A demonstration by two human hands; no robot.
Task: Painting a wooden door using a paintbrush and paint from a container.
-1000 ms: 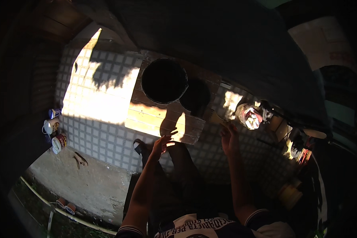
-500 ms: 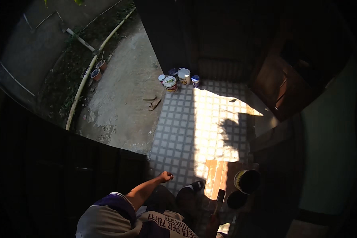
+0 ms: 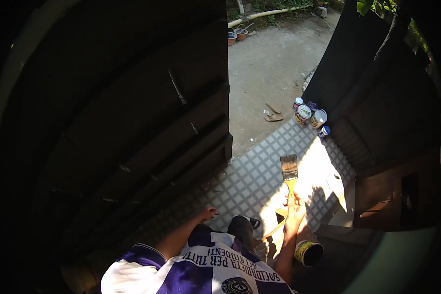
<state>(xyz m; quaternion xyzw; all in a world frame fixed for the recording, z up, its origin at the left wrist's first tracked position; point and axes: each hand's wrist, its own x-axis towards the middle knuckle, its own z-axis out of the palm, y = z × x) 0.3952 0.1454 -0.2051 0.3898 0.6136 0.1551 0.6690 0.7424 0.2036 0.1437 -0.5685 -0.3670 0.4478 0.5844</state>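
My right hand (image 3: 294, 211) grips a wide paintbrush (image 3: 289, 172) by its yellow handle. The brush points away from me, with its dark, stained bristles lit by sun above the tiled floor. My left hand (image 3: 209, 213) is off to the left near my knee, its fingers curled in with nothing visible in them. Beside my right forearm stands an open paint can (image 3: 308, 253) with a yellow label and a dark inside. A wooden board (image 3: 275, 235) lies near it, partly hidden by my right arm.
A dark wooden door (image 3: 181, 132) rises at the left. Several paint tubs (image 3: 304, 113) stand by the doorway at the far right, with sandals (image 3: 273, 117) on the concrete outside. A brown wooden piece (image 3: 377, 201) is at the right. Patterned tiles (image 3: 252, 161) cover the floor.
The view has swung left, bringing the door into sight. My right hand has raised the paintbrush from beside the paint can to out in front of me. My left hand stays curled near my knee.
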